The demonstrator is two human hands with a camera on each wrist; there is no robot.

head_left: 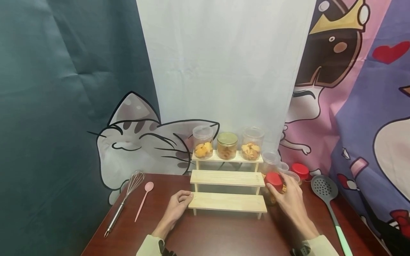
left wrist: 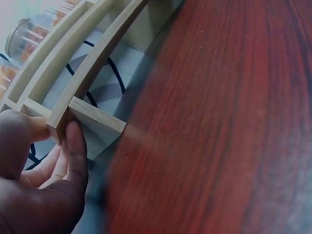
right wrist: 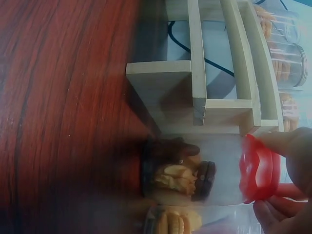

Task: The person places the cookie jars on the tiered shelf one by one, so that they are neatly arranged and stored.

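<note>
A three-step wooden display rack point(head_left: 227, 202) stands on the table. At its left end, my left hand point(head_left: 177, 207) pinches the lowest board between thumb and fingers, as the left wrist view shows. My right hand point(head_left: 292, 200) grips the red lid point(right wrist: 261, 168) of a clear jar point(right wrist: 178, 170), close beside the rack's right end. Light and dark cookies are inside that jar. Three cookie jars line the top step: one clear jar point(head_left: 203, 142) on the left, a gold-lidded jar point(head_left: 227, 146) in the middle and another clear jar point(head_left: 252, 144) on the right.
Behind my right hand are more clear jars point(head_left: 270, 160) and a jar with a red lid point(head_left: 300, 170). A grey slotted turner point(head_left: 325, 188) lies at the right. On the left lie a whisk point(head_left: 123, 204) and a pink spoon point(head_left: 144, 201). Printed curtains point(head_left: 227, 64) hang behind the table.
</note>
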